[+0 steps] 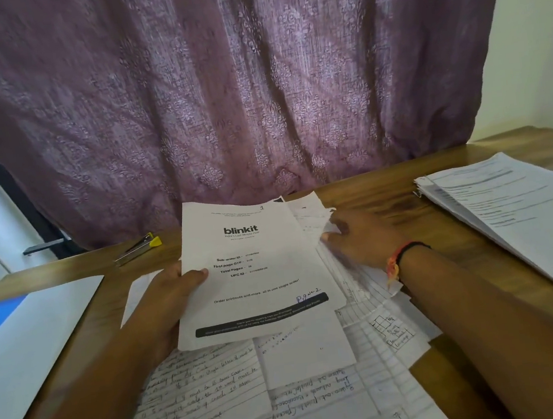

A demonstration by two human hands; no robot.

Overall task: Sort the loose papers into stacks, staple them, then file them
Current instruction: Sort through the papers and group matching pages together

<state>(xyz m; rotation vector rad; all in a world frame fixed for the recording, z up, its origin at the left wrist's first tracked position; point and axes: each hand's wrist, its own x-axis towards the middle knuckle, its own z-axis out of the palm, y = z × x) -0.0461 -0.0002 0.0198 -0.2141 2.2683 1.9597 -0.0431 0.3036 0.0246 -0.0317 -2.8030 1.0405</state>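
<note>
Head view: nearest me, loose papers (323, 393) lie scattered on the table (465, 370), below the blinkit sheet (259, 280). The left hand (170, 290) grips that sheet by its left edge, thumb on top, with the long axis running away from me. The right hand (357, 238) rests on more papers just right of the sheet; I cannot tell whether its fingers pinch any. The stack (517, 216) lies well right of the sheet, nearer the right hand. The stapler (138, 248) sits beyond the sheet's left edge.

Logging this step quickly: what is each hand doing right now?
Left hand: grips the blinkit sheet.
Right hand: open, resting on the loose papers.
</note>
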